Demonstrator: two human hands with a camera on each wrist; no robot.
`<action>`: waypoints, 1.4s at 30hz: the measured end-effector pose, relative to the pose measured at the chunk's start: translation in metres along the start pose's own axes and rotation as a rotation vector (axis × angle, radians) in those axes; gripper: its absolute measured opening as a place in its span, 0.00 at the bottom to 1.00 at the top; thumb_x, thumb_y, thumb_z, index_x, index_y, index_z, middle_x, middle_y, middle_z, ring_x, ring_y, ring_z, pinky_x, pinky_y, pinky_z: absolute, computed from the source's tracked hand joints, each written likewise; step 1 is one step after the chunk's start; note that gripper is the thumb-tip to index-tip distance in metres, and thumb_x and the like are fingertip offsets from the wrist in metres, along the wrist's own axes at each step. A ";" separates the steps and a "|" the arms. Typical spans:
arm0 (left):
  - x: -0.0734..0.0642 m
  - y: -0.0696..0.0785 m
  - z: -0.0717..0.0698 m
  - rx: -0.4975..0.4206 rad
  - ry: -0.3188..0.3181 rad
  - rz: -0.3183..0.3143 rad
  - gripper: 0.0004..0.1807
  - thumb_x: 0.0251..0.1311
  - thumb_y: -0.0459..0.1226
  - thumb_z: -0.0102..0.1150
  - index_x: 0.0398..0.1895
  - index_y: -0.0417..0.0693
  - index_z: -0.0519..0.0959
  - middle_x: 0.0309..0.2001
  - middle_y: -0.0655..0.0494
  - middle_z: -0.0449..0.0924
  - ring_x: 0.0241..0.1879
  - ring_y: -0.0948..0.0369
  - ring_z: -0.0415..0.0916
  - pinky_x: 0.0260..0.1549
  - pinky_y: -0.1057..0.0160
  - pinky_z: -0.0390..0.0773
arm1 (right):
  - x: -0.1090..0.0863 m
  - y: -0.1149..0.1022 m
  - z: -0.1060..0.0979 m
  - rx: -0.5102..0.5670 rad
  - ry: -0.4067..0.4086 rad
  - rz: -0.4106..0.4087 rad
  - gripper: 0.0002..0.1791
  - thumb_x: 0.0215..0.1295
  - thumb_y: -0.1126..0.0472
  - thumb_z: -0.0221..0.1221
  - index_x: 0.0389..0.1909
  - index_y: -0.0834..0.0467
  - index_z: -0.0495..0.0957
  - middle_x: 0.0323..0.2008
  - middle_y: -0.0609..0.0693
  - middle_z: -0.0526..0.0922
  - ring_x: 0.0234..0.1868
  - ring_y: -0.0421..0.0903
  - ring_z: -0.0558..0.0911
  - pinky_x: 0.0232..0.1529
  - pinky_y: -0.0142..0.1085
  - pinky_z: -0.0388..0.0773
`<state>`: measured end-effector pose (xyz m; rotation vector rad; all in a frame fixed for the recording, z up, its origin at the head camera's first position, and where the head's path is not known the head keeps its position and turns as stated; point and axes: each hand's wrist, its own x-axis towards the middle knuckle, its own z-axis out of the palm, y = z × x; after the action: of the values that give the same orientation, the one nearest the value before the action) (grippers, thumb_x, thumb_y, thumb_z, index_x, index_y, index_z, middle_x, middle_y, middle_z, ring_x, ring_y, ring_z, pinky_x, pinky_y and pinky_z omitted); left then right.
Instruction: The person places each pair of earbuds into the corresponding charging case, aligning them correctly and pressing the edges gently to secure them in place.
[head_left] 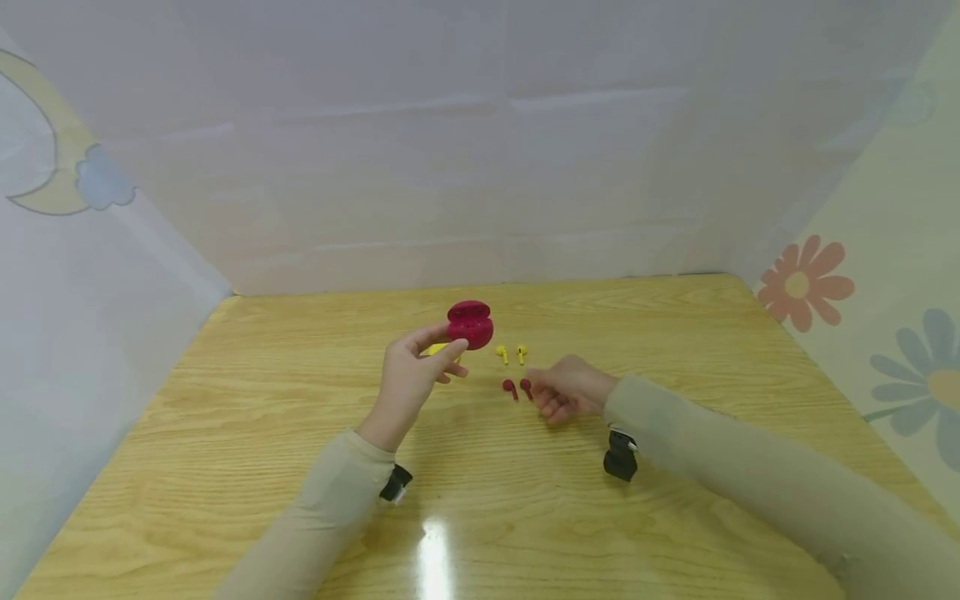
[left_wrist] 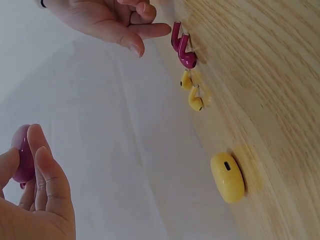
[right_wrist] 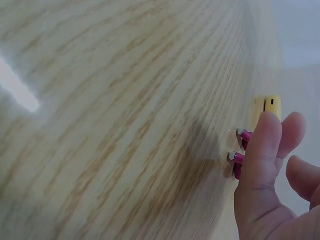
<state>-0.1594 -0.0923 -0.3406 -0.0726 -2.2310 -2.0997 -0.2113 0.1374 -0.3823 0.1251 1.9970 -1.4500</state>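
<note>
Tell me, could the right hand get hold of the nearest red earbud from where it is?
Probably yes: the right hand is close beside the nearest red earbud, its fingers seem to hold nothing, and I see nothing in the way.

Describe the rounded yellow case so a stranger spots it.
On the wooden table, look behind the left hand in the head view. There sits the rounded yellow case, bulkier than the stemmed yellow earbuds and differently coloured from the open crimson case.

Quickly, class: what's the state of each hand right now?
Left hand: holding the magenta case.
Right hand: open, holding nothing, beside the magenta earbuds.
</note>
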 end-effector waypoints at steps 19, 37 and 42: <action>-0.001 -0.005 0.000 -0.007 -0.004 -0.011 0.18 0.62 0.36 0.65 0.54 0.40 0.80 0.52 0.48 0.81 0.23 0.62 0.82 0.30 0.61 0.79 | 0.013 0.004 0.009 -0.051 0.061 0.056 0.14 0.71 0.59 0.57 0.34 0.68 0.79 0.13 0.49 0.74 0.12 0.38 0.74 0.19 0.31 0.79; -0.003 -0.007 -0.001 -0.004 -0.009 -0.008 0.18 0.62 0.36 0.65 0.54 0.39 0.80 0.51 0.48 0.80 0.23 0.62 0.82 0.30 0.62 0.79 | 0.018 0.006 0.012 -0.116 0.114 0.050 0.15 0.70 0.62 0.58 0.24 0.65 0.77 0.13 0.50 0.75 0.12 0.38 0.74 0.20 0.32 0.79; -0.004 -0.006 0.001 -0.014 -0.013 -0.007 0.18 0.62 0.36 0.64 0.54 0.39 0.80 0.52 0.47 0.80 0.23 0.63 0.82 0.29 0.63 0.78 | 0.015 0.008 0.012 -0.097 0.103 0.011 0.13 0.70 0.64 0.57 0.26 0.67 0.78 0.13 0.50 0.75 0.12 0.38 0.75 0.20 0.33 0.80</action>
<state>-0.1555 -0.0916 -0.3466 -0.0795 -2.2264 -2.1249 -0.2140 0.1260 -0.3991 0.1713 2.1424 -1.3622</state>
